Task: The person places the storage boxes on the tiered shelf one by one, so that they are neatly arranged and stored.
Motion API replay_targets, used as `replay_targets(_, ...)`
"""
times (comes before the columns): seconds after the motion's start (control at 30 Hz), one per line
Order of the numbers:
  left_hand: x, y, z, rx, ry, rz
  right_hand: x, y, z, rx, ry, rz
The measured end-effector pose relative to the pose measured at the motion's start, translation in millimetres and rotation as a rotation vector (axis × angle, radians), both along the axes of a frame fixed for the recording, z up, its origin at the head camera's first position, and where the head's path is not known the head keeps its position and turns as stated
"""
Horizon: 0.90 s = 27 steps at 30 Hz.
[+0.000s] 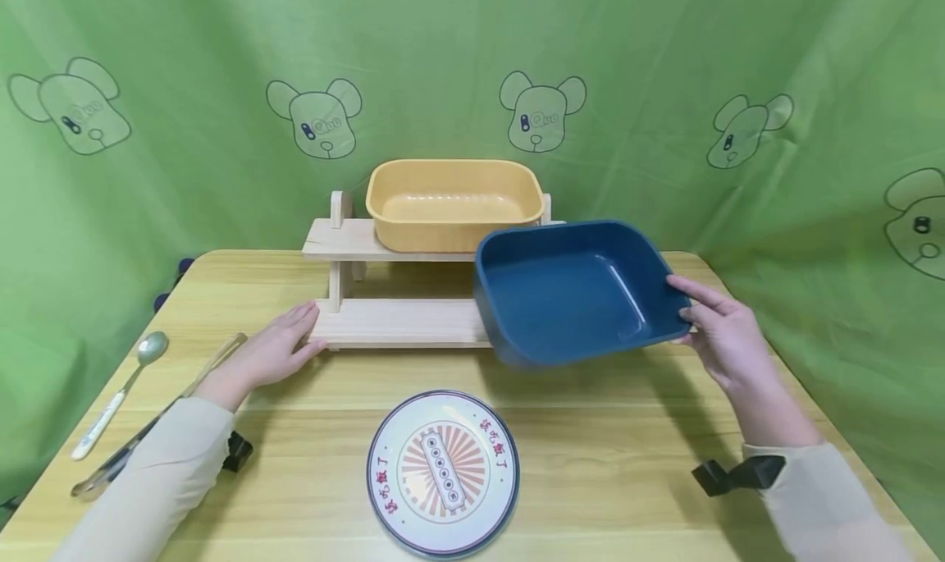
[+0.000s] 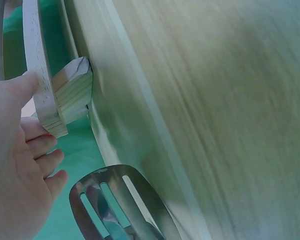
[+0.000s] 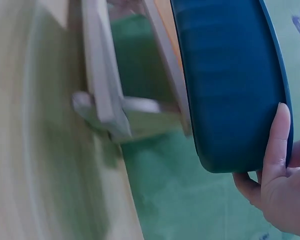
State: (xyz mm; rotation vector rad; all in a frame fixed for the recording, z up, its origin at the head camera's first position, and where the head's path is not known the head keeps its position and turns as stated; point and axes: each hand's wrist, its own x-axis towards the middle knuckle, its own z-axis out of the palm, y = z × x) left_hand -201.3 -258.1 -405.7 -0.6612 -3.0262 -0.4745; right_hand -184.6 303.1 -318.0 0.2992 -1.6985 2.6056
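A dark blue rectangular basin point(image 1: 583, 291) is held tilted, its open top facing the head camera, above the right end of a two-tier wooden shelf point(image 1: 402, 320). My right hand point(image 1: 727, 332) grips its right rim, thumb on one side of the wall and fingers on the other. My left hand point(image 1: 273, 349) holds the left end of the lower board, with the thumb along the front edge. In the left wrist view, the fingers point(image 2: 44, 147) curl at the board's end. On the upper tier sits a yellow rectangular basin point(image 1: 454, 235), partly overlapped by the blue one.
A white plate with a dark rim point(image 1: 443, 476) lies on the wooden table point(image 1: 591, 472) in front of the shelf. Left of it are a spoon point(image 1: 111, 414) and metal tongs point(image 1: 140, 439), partly under the left forearm. A green curtain point(image 1: 435, 61) hangs behind.
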Motion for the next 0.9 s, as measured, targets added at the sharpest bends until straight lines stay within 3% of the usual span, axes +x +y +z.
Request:
replay_targets(0.43, 2.0, 2.5, 3.8, 0.005, 0.019, -0.013, 12.5, -67.9, -21.0, 0.287, -0.104, 0.033)
replay_targets(0.6, 1.6, 2.8, 4.2, 0.004, 0.018, -0.014, 16.1, -88.6, -24.5, 0.327, -0.151, 0.013)
replay_targets(0.9, 1.7, 2.7, 4.5, 0.012, 0.037, -0.02, 19.6, -108.6, -32.3, 0.363, -0.153, -0.06)
